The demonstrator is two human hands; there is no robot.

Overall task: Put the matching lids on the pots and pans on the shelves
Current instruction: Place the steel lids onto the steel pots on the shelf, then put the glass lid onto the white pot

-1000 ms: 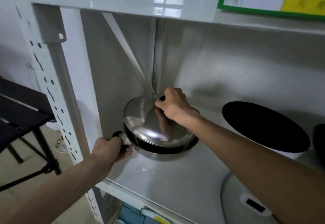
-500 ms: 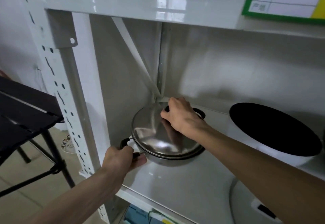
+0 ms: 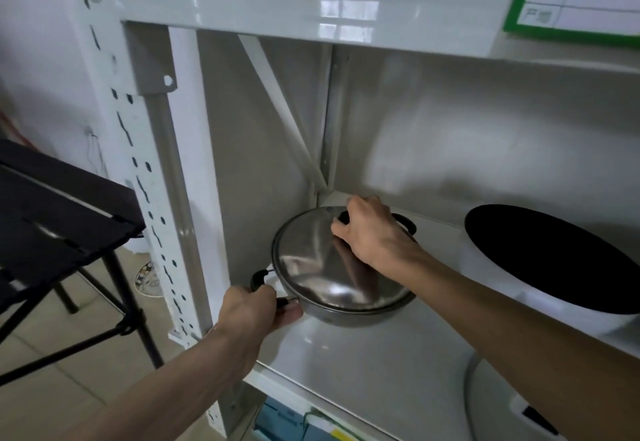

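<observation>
A shallow steel pot [image 3: 346, 317] with black side handles stands in the back left corner of the white shelf [image 3: 363, 371]. A shiny steel lid [image 3: 311, 260] lies flat on it, covering the rim. My right hand [image 3: 370, 232] is closed on the lid's black knob, which it mostly hides. My left hand [image 3: 256, 309] grips the pot's near black handle at the shelf's left front. The pot's far handle [image 3: 407, 224] shows behind my right wrist.
A white pot with a black inside [image 3: 540, 260] stands uncovered on the shelf to the right. A white appliance [image 3: 502, 406] sits at the lower right. A black folding table [image 3: 59, 208] stands left of the perforated upright [image 3: 156, 219]. Another shelf board hangs overhead.
The lid was tilted with its near edge raised off the pot; it has come down and now sits flat on the rim. Both hands kept their grips.
</observation>
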